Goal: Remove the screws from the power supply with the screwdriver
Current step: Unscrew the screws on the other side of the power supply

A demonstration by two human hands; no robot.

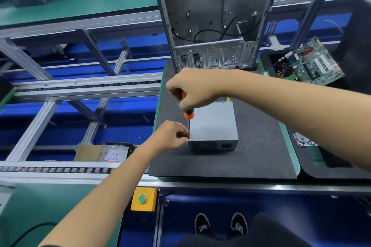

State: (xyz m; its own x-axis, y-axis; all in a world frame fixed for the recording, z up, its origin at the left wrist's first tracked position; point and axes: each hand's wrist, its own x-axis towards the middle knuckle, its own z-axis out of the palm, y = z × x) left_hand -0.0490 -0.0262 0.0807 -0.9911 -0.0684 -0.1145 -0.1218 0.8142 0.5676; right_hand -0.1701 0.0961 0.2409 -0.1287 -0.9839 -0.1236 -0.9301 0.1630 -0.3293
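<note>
A grey metal power supply (213, 124) lies flat on a black foam mat (251, 158). My right hand (193, 88) grips the orange and black handle of a screwdriver (188, 115), which stands upright with its shaft running down to the box's near left corner. My left hand (170, 136) pinches the lower shaft at that corner, fingertips touching the box's edge. The tip and any screw under it are hidden by my fingers. A tiny bright speck, perhaps a loose screw (177, 104), lies on the mat left of the handle.
An open, empty computer case (214, 18) stands upright at the mat's far end. A green circuit board (313, 64) lies in a black tray at the right. A cardboard box of bagged parts (112, 152) sits left of the mat. A yellow button box (143, 199) hangs below the conveyor rail.
</note>
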